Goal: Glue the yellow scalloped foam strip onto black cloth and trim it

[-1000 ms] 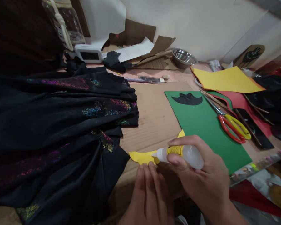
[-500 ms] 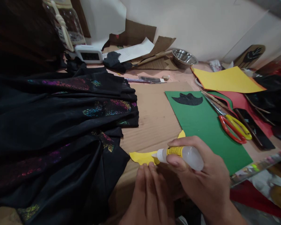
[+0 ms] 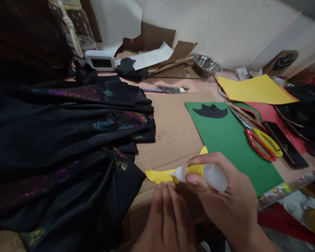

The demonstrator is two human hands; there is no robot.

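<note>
My right hand (image 3: 225, 199) is wrapped round a small clear glue bottle (image 3: 203, 173) with a yellow label, its white nozzle pointing left onto a yellow paper cutout (image 3: 157, 175). My left hand (image 3: 166, 218) lies flat below it, fingers together and stretched out, fingertips pressing the near edge of the yellow cutout on the brown cardboard (image 3: 173, 133). A green sheet (image 3: 233, 147) with a black cut shape (image 3: 210, 111) on it lies just right of the bottle.
Black cloth with glittery print (image 3: 68, 147) covers the left half. Red-and-yellow scissors (image 3: 262, 141), a dark phone (image 3: 286, 143), yellow (image 3: 254, 89) and red sheets lie at the right. A steel bowl (image 3: 206, 64), a white device (image 3: 99, 61) and cardboard scraps sit by the wall.
</note>
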